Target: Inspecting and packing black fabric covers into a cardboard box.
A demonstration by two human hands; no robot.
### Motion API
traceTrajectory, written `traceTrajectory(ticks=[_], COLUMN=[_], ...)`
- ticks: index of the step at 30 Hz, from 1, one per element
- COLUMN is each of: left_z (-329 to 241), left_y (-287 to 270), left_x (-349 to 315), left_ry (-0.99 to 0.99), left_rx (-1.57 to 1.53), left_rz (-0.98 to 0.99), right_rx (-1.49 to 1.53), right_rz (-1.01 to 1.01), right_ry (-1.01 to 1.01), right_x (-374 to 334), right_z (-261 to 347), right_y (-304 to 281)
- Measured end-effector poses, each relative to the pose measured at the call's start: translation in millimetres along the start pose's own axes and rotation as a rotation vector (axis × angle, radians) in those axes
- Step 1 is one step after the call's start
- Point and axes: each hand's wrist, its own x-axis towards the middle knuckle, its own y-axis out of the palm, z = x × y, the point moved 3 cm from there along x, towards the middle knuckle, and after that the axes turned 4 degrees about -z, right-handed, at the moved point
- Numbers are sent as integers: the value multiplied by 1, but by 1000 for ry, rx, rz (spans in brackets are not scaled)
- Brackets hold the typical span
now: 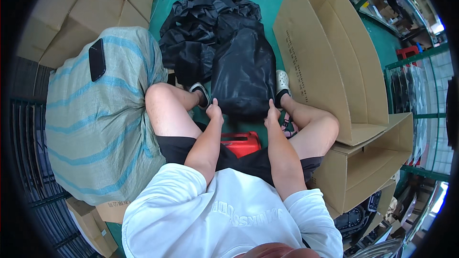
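A black, shiny bag [245, 74], rounded at its far end, lies on the floor between my feet. At its near left corner my left hand [215, 110] is closed on the edge, thumb on top. My right hand [272, 113] grips the near right corner the same way. The near edge looks stretched fairly straight between both hands; my fingers beneath it are hidden. Just beyond and to the left, a crumpled heap of black material [191, 38] touches the bag. Whether the two are joined, I cannot tell.
A stuffed woven sack [100, 129] with blue stripes stands at my left, a black phone [97, 60] on top. Open cardboard boxes [330, 62] rise at my right. A red plastic stool [244, 145] is below me. Stacked cartons [91, 14] fill the far left; metal racks [430, 114] stand far right.
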Motion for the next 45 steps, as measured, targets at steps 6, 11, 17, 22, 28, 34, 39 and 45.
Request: traceTrajectory(ticks=[6,11,17,22,28,34,39,45], left_z=[18,54,75,80,77,84,74,-24], left_y=[14,17,18,21,33,35,32,68], left_x=[-68,-77,-61,-47,-40,-21,4,-9], left_ry=[-395,-470,-562,-570,-534,-534,-557,180], left_rx=[-439,-533,-483,-397,-402,-394,-351,150], left_rz=[271,228,58,20,18,11,-79,-72], right_rx=[569,258,-103,-116,-1,159,-148,-390], right_rz=[234,-281,-482,-523,-544,-449,-546,139], right_ry=[200,118,25,90,166,188,8,-451], right_x=[3,0,3,21,59,65,79,133], right_z=[-25,-33,-48,-54,-73,-75,-5,183], right_y=[-6,-4,-1,1,5,12,1,-7])
